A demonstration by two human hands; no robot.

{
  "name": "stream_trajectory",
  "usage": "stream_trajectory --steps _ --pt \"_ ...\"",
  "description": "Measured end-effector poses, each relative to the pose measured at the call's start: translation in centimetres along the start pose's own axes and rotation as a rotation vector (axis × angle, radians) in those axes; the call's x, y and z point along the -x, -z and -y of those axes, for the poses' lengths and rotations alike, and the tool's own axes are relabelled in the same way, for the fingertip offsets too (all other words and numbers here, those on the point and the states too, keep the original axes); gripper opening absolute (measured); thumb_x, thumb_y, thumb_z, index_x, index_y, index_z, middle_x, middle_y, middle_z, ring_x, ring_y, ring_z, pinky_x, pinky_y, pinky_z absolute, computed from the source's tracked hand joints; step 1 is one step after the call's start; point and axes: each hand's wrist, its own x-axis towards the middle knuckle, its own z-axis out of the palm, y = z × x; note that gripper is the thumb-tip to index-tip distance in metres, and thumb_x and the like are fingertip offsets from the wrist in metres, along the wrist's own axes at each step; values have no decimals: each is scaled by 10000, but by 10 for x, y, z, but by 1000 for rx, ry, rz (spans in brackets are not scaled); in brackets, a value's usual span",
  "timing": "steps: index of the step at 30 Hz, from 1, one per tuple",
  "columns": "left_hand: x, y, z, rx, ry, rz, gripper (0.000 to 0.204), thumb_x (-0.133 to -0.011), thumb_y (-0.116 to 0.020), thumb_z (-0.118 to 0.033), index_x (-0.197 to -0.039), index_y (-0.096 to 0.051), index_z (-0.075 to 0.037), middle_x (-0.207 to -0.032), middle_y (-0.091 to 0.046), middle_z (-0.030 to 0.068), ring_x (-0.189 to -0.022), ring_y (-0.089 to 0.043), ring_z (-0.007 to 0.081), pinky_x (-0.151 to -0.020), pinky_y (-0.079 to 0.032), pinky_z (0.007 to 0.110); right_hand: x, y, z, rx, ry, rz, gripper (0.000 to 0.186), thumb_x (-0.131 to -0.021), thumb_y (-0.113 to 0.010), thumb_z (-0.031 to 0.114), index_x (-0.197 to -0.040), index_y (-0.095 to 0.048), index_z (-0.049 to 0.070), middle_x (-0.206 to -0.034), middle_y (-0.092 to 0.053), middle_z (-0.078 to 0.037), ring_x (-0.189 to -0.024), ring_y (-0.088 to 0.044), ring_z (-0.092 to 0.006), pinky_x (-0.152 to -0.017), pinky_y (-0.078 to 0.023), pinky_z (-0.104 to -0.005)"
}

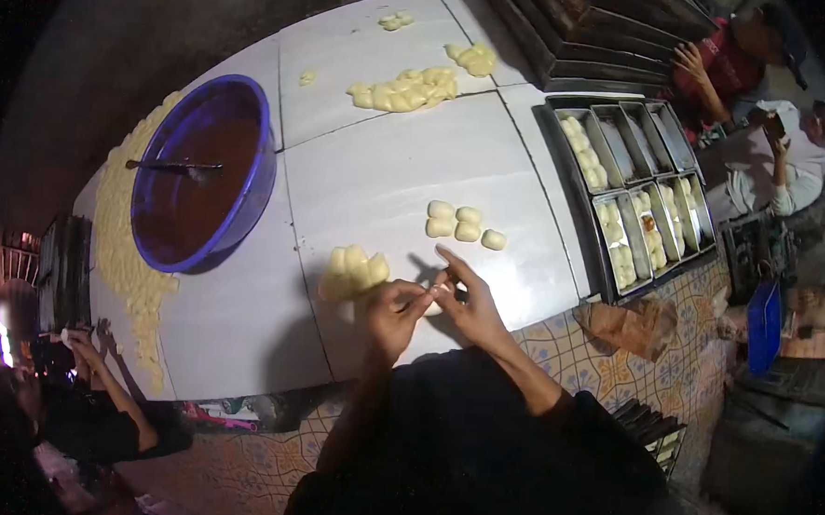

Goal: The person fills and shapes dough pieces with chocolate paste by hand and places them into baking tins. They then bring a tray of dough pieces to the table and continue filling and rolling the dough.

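Note:
My left hand [396,317] and my right hand [468,309] meet near the front edge of the white tiled table [332,188], fingertips pinched on a small pale dough piece [436,299], partly hidden by the fingers. My right index finger points outward. Just left of my hands lies a pile of cut dough pieces [352,273]. Beyond them sit several smooth, rounded dough pieces [440,220] in a small group.
A purple bowl [258,175] holds brown filling and a utensil. Dough [120,233] lines the left side; more [403,91] lies behind. Tins [628,148], some dough-filled, sit right below stacked dark trays [583,33]. Co-workers [707,68] [791,156] [120,401] are at both sides.

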Motion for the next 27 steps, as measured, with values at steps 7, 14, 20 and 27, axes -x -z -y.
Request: stream_trajectory --steps 7,14,20,27 --pt "-16 -11 -50 136 -151 -33 271 -837 -535 140 -1079 -519 21 -1114 -539 124 -1101 -581 259 -958 -464 360 -8 57 -21 81 -137 143 367 -847 -605 47 -1210 -588 -4 -1101 -645 -134 -925 -639 -195 -827 -507 -320" --pt "-10 37 -16 55 -84 -456 165 -881 -546 17 -1042 -582 18 -1046 -630 117 -1036 -602 218 -952 -453 355 -66 114 -91 -4 -60 -150 482 -694 -513 -131 -1162 -593 -51 -1161 -617 -149 -1094 -588 -256 -958 -446 -322" --pt "26 67 15 -386 -121 -608 219 -854 -521 37 -1058 -581 -11 -1065 -597 131 -1122 -544 274 -984 -415 358 -60 82 -60 754 168 -392 405 -722 -577 -78 -1126 -594 -48 -1109 -616 -224 -991 -607 -366 -870 -495 -398" --pt "5 42 8 -420 -95 -299 817 -788 -447 116 -1474 -19 -2 -1453 -376 193 -1347 -353 351 -1093 -321 409 -65 -72 -68 706 454 129 457 -689 -700 92 -1128 -589 36 -1184 -551 -156 -1181 -454 -366 -932 -412 -476"
